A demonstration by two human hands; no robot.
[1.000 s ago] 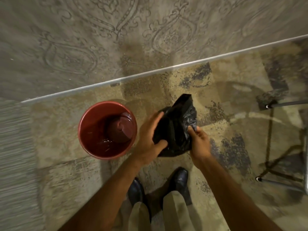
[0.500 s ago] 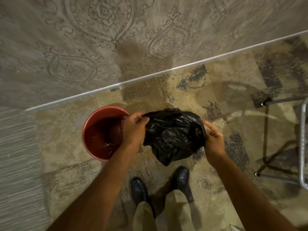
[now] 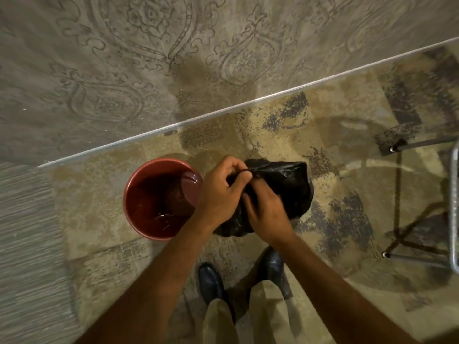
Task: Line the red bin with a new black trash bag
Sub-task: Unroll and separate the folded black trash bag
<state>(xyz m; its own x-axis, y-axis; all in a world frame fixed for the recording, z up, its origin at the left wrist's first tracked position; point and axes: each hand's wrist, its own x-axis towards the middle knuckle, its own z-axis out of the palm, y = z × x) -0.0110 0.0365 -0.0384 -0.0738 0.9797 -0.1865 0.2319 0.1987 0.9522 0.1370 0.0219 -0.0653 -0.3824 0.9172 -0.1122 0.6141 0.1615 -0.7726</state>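
The round red bin (image 3: 139, 219) stands on the patterned floor at centre left, seen from above, with no liner in it. Just to its right I hold a crumpled black trash bag (image 3: 288, 187) in the air above the floor. My left hand (image 3: 221, 194) pinches the bag's top edge close to the bin's right rim. My right hand (image 3: 267, 214) grips the bag right beside the left one, fingers dug into the plastic. The bag's opening is bunched between the hands.
A wall with embossed ornament (image 3: 149, 58) meets the floor along a pale skirting strip (image 3: 248, 103) behind the bin. A metal-framed stand or chair leg (image 3: 454, 207) sits at the right edge. My black shoes (image 3: 211, 281) are below the bag.
The hands, spread apart with the bag stretched between them half a second ago, have come together at the bag's left side. The right hand moved left toward the left hand.
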